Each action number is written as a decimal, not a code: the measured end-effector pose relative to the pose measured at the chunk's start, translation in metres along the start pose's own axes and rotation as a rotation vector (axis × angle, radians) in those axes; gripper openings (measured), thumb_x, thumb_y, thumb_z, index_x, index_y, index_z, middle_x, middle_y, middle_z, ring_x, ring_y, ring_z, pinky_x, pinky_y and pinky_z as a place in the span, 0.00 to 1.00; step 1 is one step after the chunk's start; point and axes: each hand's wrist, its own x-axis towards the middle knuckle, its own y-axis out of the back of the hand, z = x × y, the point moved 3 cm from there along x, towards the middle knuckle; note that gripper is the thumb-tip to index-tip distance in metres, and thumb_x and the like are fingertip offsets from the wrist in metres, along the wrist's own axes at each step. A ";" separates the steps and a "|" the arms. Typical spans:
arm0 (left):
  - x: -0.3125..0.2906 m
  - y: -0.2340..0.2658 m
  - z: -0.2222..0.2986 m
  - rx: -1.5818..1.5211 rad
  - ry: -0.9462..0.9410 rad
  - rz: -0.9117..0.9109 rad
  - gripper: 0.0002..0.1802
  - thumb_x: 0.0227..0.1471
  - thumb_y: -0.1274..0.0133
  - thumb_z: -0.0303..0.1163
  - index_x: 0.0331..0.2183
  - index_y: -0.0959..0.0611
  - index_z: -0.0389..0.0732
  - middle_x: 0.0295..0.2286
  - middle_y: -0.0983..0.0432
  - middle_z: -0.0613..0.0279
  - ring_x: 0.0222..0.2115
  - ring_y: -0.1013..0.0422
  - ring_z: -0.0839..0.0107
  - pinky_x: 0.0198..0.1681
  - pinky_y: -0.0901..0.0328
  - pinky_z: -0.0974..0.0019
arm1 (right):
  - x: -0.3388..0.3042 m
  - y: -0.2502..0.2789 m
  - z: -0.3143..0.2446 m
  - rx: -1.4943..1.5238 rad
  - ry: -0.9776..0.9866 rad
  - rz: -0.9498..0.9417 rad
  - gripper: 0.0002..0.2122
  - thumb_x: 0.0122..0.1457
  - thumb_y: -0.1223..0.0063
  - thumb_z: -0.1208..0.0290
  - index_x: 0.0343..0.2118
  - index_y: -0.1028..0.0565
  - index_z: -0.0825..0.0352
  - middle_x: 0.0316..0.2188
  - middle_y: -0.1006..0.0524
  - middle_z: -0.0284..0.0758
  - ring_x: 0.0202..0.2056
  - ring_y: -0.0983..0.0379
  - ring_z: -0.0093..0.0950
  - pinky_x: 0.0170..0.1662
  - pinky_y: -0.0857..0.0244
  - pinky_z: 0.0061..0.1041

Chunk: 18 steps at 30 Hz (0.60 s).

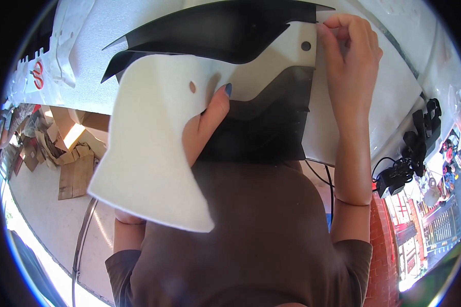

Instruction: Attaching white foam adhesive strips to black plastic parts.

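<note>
My left hand (208, 122) grips a cream-white, curved flat sheet (147, 146), its thumb with a dark nail on top and its fingers hidden underneath. The sheet's wide end hangs toward my body, and a small oval hole shows near its bend. Its narrow arm runs right, between a glossy black curved panel (215, 33) above and a dark panel (264, 135) below. At the right end of these pieces my right hand (351, 59) is closed in a pinch, thumb against fingertips, right by the edge. What lies between those fingertips is too small to make out.
A white-covered table (95, 97) lies beneath the pieces. Red-handled scissors (38, 74) are at its left, with clear plastic wrap nearby. Opened cardboard boxes (74, 171) stand on the floor at left. Black straps and a cabled black device (394, 176) are at right.
</note>
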 end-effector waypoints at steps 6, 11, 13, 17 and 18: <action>0.002 -0.003 -0.004 -0.018 -0.191 0.118 0.11 0.44 0.43 0.35 0.29 0.21 0.38 0.28 0.26 0.60 0.32 0.32 0.60 0.43 0.46 0.55 | 0.002 0.015 -0.028 0.280 0.230 -0.406 0.09 0.61 0.57 0.72 0.36 0.24 0.68 0.33 0.27 0.35 0.39 0.33 0.30 0.42 0.43 0.25; 0.002 -0.004 -0.002 0.021 -0.273 0.245 0.11 0.37 0.45 0.32 0.27 0.22 0.37 0.28 0.28 0.58 0.32 0.35 0.61 0.40 0.48 0.58 | 0.016 0.024 -0.047 0.208 0.252 -0.644 0.10 0.59 0.56 0.69 0.38 0.25 0.69 0.36 0.27 0.37 0.40 0.35 0.33 0.48 0.49 0.27; 0.006 -0.009 -0.002 0.012 -0.149 0.251 0.12 0.37 0.46 0.35 0.26 0.22 0.37 0.28 0.29 0.58 0.32 0.35 0.61 0.39 0.48 0.59 | 0.014 0.027 -0.058 0.127 0.276 -0.712 0.11 0.58 0.54 0.69 0.38 0.26 0.69 0.37 0.27 0.37 0.40 0.35 0.34 0.48 0.51 0.28; 0.007 -0.008 -0.002 0.042 -0.153 0.258 0.14 0.35 0.46 0.37 0.26 0.22 0.38 0.27 0.29 0.60 0.33 0.35 0.62 0.39 0.48 0.60 | 0.003 0.021 -0.074 -0.020 0.403 -0.809 0.10 0.55 0.53 0.69 0.36 0.27 0.69 0.35 0.27 0.38 0.38 0.35 0.36 0.45 0.47 0.31; 0.007 -0.008 -0.003 0.038 -0.147 0.264 0.14 0.35 0.46 0.37 0.26 0.22 0.38 0.27 0.29 0.60 0.33 0.35 0.62 0.39 0.48 0.60 | 0.001 0.019 -0.076 0.019 0.420 -0.825 0.09 0.55 0.53 0.69 0.35 0.27 0.69 0.33 0.27 0.38 0.38 0.35 0.36 0.44 0.45 0.32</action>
